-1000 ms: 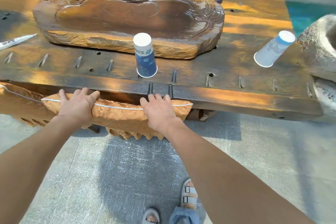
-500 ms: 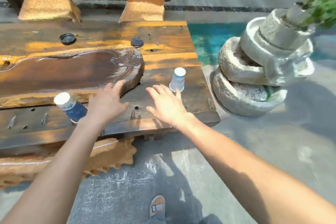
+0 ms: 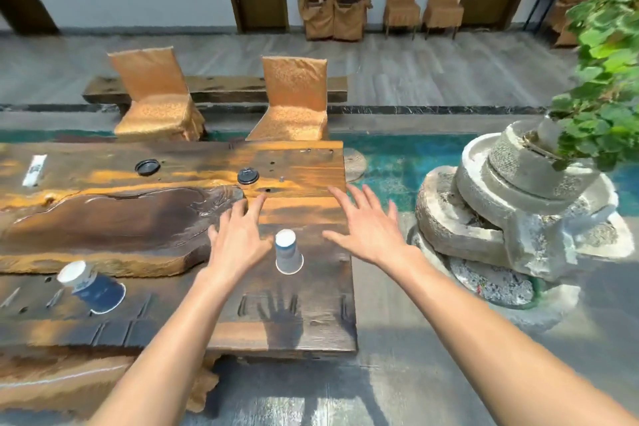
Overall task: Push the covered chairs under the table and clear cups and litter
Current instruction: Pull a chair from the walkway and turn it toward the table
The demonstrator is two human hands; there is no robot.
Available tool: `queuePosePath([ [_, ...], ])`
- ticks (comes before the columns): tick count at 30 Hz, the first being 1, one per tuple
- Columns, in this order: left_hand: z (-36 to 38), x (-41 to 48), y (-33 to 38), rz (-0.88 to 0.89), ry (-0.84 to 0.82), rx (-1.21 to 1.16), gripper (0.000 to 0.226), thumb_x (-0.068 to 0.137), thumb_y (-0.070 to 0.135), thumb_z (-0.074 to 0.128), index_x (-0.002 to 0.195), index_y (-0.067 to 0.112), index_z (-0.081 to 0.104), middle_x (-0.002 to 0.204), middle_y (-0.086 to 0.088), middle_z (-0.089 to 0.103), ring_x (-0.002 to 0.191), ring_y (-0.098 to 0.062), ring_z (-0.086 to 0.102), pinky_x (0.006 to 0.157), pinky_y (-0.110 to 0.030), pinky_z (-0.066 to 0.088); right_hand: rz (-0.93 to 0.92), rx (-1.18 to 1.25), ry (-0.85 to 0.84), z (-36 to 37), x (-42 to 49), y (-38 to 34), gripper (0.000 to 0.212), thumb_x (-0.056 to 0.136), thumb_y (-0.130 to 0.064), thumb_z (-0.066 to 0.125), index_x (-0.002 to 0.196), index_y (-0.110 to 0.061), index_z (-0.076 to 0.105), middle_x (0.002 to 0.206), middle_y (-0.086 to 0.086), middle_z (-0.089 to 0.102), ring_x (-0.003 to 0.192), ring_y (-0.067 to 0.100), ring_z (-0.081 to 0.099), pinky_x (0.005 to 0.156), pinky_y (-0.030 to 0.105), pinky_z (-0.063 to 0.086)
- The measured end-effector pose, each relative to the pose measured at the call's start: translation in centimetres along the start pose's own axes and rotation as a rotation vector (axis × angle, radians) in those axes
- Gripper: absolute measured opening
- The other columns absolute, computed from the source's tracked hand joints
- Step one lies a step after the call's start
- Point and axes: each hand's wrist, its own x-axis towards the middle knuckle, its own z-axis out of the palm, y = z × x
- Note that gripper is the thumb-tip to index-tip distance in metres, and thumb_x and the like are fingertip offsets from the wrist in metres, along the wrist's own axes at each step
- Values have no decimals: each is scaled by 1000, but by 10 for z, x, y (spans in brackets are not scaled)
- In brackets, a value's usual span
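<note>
A long dark wooden table point(image 3: 311, 322) fills the left and middle of the head view. An upside-down pale paper cup point(image 3: 288, 252) stands near its right end. A dark blue paper cup point(image 3: 91, 285), also upside down, leans at the left. My left hand point(image 3: 238, 235) hovers open just left of the pale cup, fingers spread. My right hand point(image 3: 366, 228) hovers open to its right, over the table's right edge. Two black lids point(image 3: 147, 167) point(image 3: 248, 176) and a white wrapper point(image 3: 34, 169) lie farther back. A covered chair point(image 3: 103, 380) sits tucked at the near left, two covered chairs point(image 3: 157, 97) point(image 3: 294, 100) across the table.
A carved wooden tea tray point(image 3: 103, 228) lies on the table. Stacked millstones with a green plant point(image 3: 518, 211) stand close on the right over teal water. A bench point(image 3: 221, 88) lies behind the far chairs. More covered chairs point(image 3: 422, 3) line the back wall.
Both hands left the near chair's back and rose over the table. They now flank the pale cup with spread fingers. The view lifted and swung right.
</note>
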Motion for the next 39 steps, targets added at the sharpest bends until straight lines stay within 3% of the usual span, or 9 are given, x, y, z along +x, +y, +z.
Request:
queuePosePath([
  [8, -4, 14, 84, -159, 17, -60, 87, 83, 36, 69, 158, 37, 23, 161, -8, 33, 141, -37, 36, 109, -62, 35, -138, -14, -80, -56, 57, 68, 90, 90, -60, 62, 160, -39, 9, 170, -2, 6, 157, 26, 2, 118, 72, 12],
  [14, 18, 64, 107, -235, -8, -77, 87, 83, 33, 66, 158, 35, 23, 151, -11, 43, 133, -38, 46, 104, -53, 44, -227, -21, -85, -64, 122, 101, 91, 91, -52, 66, 160, -38, 7, 169, -1, 12, 156, 24, 9, 120, 65, 18],
  [18, 32, 135, 113, -272, 11, -107, 79, 84, 34, 67, 153, 32, 30, 136, -14, 56, 125, -35, 56, 96, -44, 48, -246, -38, -83, -70, 191, 128, 92, 88, -48, 70, 158, -39, 11, 156, 1, 36, 138, 29, 44, 104, 53, 45],
  [21, 38, 211, 118, -280, 18, -129, 76, 85, 35, 66, 153, 30, 32, 137, -12, 57, 124, -34, 57, 97, -44, 49, -223, -46, -98, -81, 258, 151, 91, 88, -54, 68, 157, -40, 12, 144, 4, 46, 122, 33, 58, 88, 49, 54],
  [24, 41, 289, 131, -287, -3, -129, 75, 86, 42, 65, 153, 31, 31, 139, -11, 57, 125, -33, 57, 97, -43, 49, -213, -73, -90, -95, 328, 177, 87, 87, -59, 66, 157, -38, 18, 139, 5, 52, 117, 34, 61, 83, 47, 55],
  [39, 40, 573, 176, -318, -82, -84, 68, 83, 42, 65, 145, 31, 38, 137, -8, 62, 122, -31, 60, 94, -44, 52, -260, -104, -181, -118, 639, 264, 63, 87, -61, 63, 134, -25, 46, 132, 5, 57, 120, 32, 60, 91, 48, 53],
])
